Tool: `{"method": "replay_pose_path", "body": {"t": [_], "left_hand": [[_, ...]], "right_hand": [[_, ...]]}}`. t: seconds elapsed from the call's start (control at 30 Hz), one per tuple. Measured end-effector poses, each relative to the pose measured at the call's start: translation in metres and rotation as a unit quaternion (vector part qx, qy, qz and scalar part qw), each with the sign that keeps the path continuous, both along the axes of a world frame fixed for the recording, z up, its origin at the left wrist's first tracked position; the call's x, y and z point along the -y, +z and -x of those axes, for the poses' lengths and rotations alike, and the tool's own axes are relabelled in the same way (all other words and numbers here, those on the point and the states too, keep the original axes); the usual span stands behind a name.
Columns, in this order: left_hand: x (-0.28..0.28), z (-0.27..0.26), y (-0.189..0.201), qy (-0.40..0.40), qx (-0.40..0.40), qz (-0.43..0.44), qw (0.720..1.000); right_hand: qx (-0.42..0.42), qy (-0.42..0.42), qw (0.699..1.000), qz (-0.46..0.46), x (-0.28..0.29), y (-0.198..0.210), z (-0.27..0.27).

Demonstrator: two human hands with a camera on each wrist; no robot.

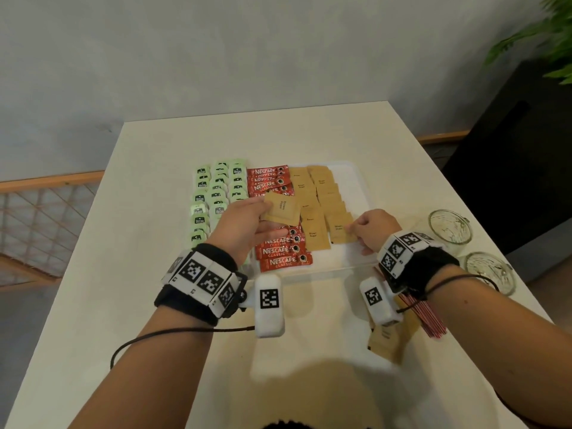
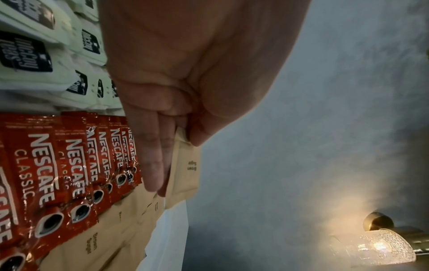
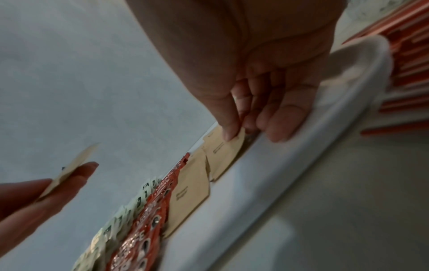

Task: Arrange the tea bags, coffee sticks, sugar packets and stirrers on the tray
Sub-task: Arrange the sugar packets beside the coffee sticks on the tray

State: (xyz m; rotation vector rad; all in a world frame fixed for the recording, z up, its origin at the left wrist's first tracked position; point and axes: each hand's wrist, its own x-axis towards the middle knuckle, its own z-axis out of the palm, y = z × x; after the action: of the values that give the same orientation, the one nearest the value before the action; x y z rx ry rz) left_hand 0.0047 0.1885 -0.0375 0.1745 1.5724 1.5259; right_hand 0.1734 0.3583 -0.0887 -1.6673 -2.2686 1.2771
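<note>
A white tray [image 1: 356,187] holds rows of green tea bags [image 1: 216,193], red coffee sticks [image 1: 281,252] and brown sugar packets [image 1: 322,193]. My left hand [image 1: 247,224] hovers over the coffee sticks and pinches a loose brown sugar packet [image 1: 283,209] between thumb and fingers; the same packet [image 2: 185,165] shows in the left wrist view. My right hand [image 1: 371,230] pinches the corner of the nearest sugar packet [image 1: 340,229] lying on the tray, thumb on top [image 3: 230,128]. Red stirrers [image 1: 424,317] lie on the table under my right wrist.
Two empty glass bowls [image 1: 450,226] [image 1: 489,270] stand right of the tray. More brown sugar packets [image 1: 387,339] lie on the table near the front edge, beside the stirrers. A dark cabinet [image 1: 510,156] and a plant [image 1: 541,41] stand at the right.
</note>
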Motion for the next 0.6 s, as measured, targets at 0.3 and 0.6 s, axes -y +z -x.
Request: {"method": "replay_pose_path", "body": {"t": [0.3,0.6], "left_hand": [[-0.005,-0.011,0.006,-0.044,-0.037,-0.019,0.998],[-0.035,-0.056,0.02,-0.019,-0.151,-0.03,0.988]], "right_hand": [[-0.037,0.075,0.995,-0.046,-0.001,0.029,-0.002],[-0.287,0.075,0.943,0.151,0.02,0.067,0.006]]}}
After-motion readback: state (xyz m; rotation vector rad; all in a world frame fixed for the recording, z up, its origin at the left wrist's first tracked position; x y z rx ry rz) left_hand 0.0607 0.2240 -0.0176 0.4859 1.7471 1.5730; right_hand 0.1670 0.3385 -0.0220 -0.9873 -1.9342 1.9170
